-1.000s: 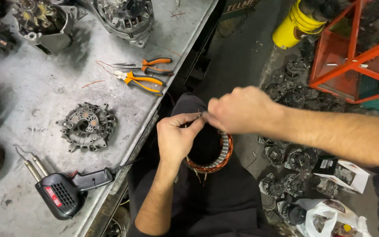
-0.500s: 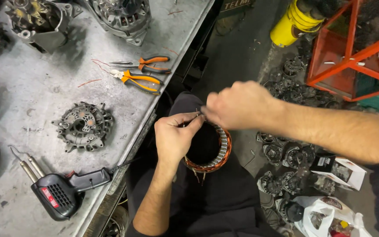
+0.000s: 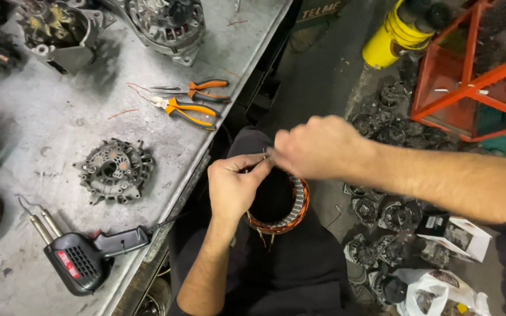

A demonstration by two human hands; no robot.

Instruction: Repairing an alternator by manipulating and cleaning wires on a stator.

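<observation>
**Two hands work on a copper-wound ring above the lap**

The stator ring (image 3: pixel 291 208), a round steel band with copper windings, rests on the person's lap, just beside the edge of the metal workbench (image 3: pixel 42 134). The left hand (image 3: pixel 232 187) holds the ring at its upper rim, and its thumb and forefinger are pinched on a thin wire end. The right hand (image 3: pixel 314 146) comes from the right side; its fingers are closed together on the same wire end, touching the left fingertips. The right hand covers the top part of the ring, so the exact grip there I cannot tell.

On the bench, left of the hands, lie two pliers with orange handles (image 3: pixel 191 105), and near them some short pieces of copper wire. Lower there is a grey finned rectifier plate (image 3: pixel 114 169), and near the bench edge a black soldering gun (image 3: pixel 86 257) with a red label on its side. At the far edge of the bench stands an alternator housing (image 3: pixel 165 23).

On the floor to the right there are many dark alternator parts (image 3: pixel 382 213), a small white carton box (image 3: pixel 455 237) with a dark picture on it, and a white plastic bag (image 3: pixel 440 292). Further up stands a yellow round container (image 3: pixel 390 41) and a red metal frame (image 3: pixel 469 76). A dark green sign (image 3: pixel 317 10) with pale letters is under the bench end.
</observation>
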